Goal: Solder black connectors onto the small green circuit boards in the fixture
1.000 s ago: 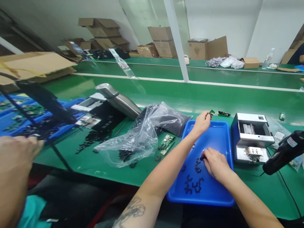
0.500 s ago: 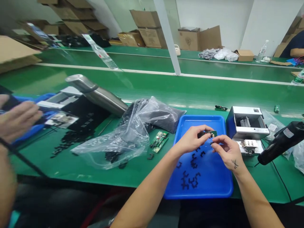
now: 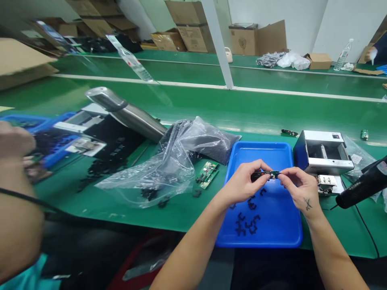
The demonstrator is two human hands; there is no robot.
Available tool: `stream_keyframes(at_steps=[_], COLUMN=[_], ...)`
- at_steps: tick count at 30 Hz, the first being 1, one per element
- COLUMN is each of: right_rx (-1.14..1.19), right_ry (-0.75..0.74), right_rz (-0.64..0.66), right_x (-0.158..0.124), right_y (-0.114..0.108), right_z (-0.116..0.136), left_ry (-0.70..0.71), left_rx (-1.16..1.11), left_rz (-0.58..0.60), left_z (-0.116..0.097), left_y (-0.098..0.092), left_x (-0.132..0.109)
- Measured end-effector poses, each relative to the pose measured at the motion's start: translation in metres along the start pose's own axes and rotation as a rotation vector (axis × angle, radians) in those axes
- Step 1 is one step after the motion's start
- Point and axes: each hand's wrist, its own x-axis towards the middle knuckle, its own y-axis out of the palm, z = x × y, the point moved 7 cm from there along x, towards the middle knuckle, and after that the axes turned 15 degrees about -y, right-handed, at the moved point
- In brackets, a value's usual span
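My left hand (image 3: 246, 183) pinches a small narrow circuit board (image 3: 273, 174) between thumb and fingers, above the blue tray (image 3: 279, 237). A dark part runs along the board's left end. My right hand (image 3: 299, 187) is closed at the board's right end, thumb and forefinger pressed together there. Whatever small piece may be between those fingertips is hidden. Below the hands, several small black plastic clips (image 3: 251, 225) lie in the tray. Left of the tray are green circuit boards (image 3: 207, 175) and one loose black clip (image 3: 196, 193).
A clear plastic bag (image 3: 175, 161) of black parts lies left of the tray, near a steel flask (image 3: 130, 112). To the right stand a silver-and-black machine (image 3: 323, 151) and a black electric screwdriver (image 3: 363, 183). A co-worker's arm (image 3: 18, 217) reaches in at left.
My right fingers, holding a small black piece below the board, have moved up to its right end. The board now lies level and shows more of its length. The view has shifted slightly.
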Motion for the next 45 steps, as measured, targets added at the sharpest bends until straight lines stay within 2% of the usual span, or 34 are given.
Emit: stream_keyframes(at_steps=[9,15,23,27,31,35,39,41,42,45], right_rx=[-0.086,-0.229,-0.502,-0.632,-0.725,-0.756,-0.732,-0.725,-0.731,-0.774], right_ry=[-0.105,-0.219,-0.407,-0.441,-0.408,-0.369,-0.386,-0.435,-0.473,-0.61], right_rz=[0.026,-0.008,-0.035,-0.027,0.034,0.104,0.148,0.091,0.012,-0.399], right_x=[0.003,0.0,-0.016,-0.024,-0.031,-0.033,-0.03,-0.031,-0.032,-0.042], right_y=[-0.001,-0.013,-0.058,-0.071,-0.074,-0.072,-0.069,-0.074,-0.081,-0.118], right_z=[0.001,0.02,0.041,0.043,0.034,0.027,0.037,0.049,0.057,0.079], left_ry=[0.037,0.101,0.286,0.352,0.422,0.533,0.664,0.705,0.711,0.723], left_rx=[0.021,0.009,-0.07,-0.025,0.128,0.375,0.556,0.614,0.639,0.685], left_rz=[0.005,0.07,0.267,0.308,0.28,0.178,0.063,0.009,-0.011,-0.045], left_z=[-0.011,-0.028,-0.053,-0.053,-0.043,-0.038,-0.041,-0.043,-0.043,-0.044], left_y=[0.0,0.005,0.042,0.061,0.073,0.077,0.08,0.082,0.082,0.084], left_x=[-0.006,-0.008,0.011,0.021,0.022,0.015,0.005,0.001,0.0,-0.004])
